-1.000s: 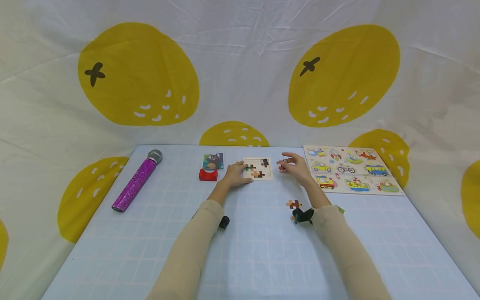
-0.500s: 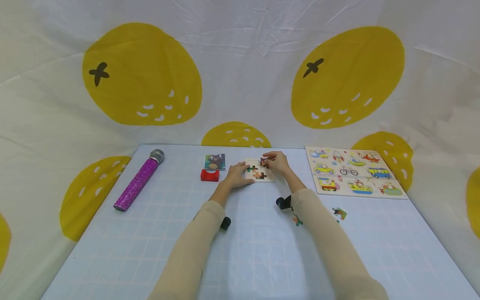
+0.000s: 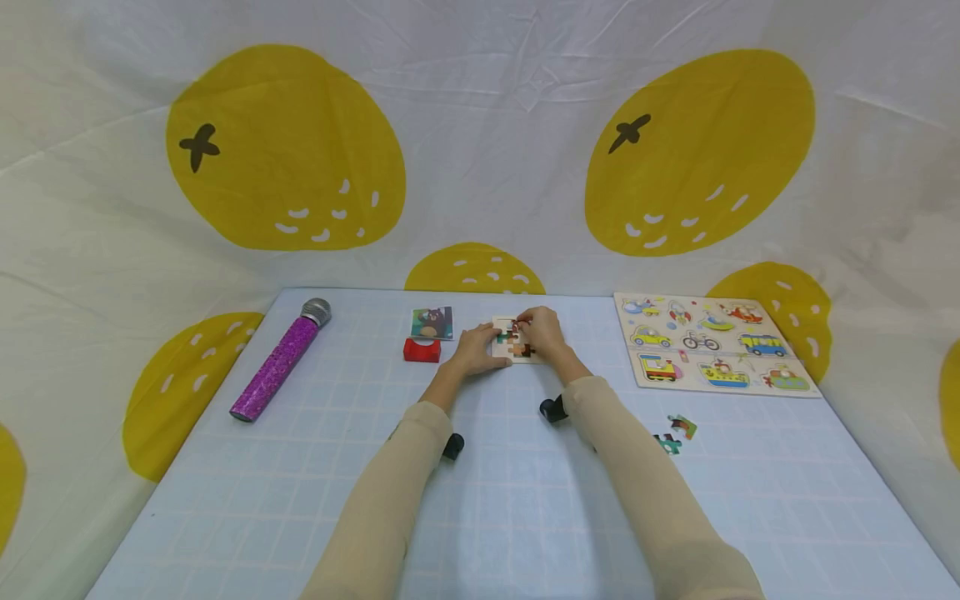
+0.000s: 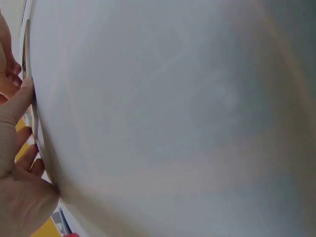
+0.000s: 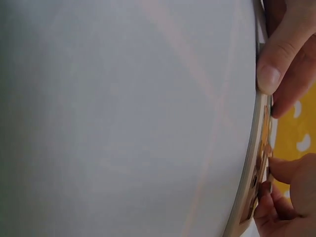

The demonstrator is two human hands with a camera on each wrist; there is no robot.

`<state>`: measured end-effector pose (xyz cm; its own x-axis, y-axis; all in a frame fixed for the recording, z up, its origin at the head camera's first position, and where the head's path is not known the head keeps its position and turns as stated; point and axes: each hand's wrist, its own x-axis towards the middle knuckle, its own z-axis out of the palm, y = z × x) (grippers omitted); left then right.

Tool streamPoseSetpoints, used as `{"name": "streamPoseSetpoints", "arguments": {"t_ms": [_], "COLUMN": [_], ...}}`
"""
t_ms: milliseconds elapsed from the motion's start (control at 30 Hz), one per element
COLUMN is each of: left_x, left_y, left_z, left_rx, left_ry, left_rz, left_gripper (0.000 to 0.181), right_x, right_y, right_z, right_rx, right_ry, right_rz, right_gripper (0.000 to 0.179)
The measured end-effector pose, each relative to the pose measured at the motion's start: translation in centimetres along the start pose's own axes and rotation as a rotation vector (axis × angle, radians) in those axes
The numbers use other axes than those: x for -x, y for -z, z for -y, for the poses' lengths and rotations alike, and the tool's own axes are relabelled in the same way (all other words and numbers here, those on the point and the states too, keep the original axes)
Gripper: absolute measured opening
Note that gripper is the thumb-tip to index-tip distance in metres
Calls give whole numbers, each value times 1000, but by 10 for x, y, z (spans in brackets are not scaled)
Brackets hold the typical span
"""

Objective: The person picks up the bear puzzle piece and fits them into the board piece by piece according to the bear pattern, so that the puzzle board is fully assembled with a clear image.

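Note:
A small white jigsaw tray (image 3: 501, 350) lies at the far middle of the table with several pieces (image 3: 521, 350) fitted in it. My left hand (image 3: 472, 350) grips its left side, the thumb along the near edge in the left wrist view. Over the tray's upper right part, my right hand (image 3: 543, 335) pinches a small jigsaw piece, mostly hidden by the fingers. In the right wrist view the fingertips of the right hand (image 5: 286, 197) are down at the tray's surface. Loose jigsaw pieces (image 3: 681, 427) lie beside the right forearm, partly covered by the sleeve.
Left of the tray are a bear picture card (image 3: 432, 323) and a red block (image 3: 422, 351) with a curved notch. A glittery purple microphone (image 3: 279, 363) lies at the far left. At the right is a wooden vehicle puzzle board (image 3: 708, 343). A patterned curtain (image 3: 480, 167) hangs behind.
My right hand has moved left from beside the tray, carrying a piece onto its upper right part. The right forearm has swung left, uncovering loose pieces. My left hand has stayed on the tray.

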<state>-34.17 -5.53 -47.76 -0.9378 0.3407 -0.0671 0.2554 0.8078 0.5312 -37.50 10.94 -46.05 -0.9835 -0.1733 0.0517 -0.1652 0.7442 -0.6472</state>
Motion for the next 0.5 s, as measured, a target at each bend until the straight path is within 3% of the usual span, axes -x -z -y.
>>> {"name": "streamPoseSetpoints", "arguments": {"t_ms": [167, 267, 367, 500], "left_x": [1, 1, 1, 1], "left_y": [1, 1, 1, 1], "left_z": [-1, -1, -1, -1], "left_rx": [-13, -19, -16, -14], "left_ry": [-7, -5, -10, -15], "left_rz": [-9, -8, -10, -4], "left_gripper": [67, 67, 66, 67], "right_x": [1, 1, 2, 2], "right_y": [-1, -1, 0, 7], "right_z": [2, 2, -1, -8], "right_rx": [169, 211, 191, 77], "right_ry": [5, 5, 39, 57], "right_rz": [24, 35, 54, 86], "right_gripper": [22, 22, 23, 31]}}
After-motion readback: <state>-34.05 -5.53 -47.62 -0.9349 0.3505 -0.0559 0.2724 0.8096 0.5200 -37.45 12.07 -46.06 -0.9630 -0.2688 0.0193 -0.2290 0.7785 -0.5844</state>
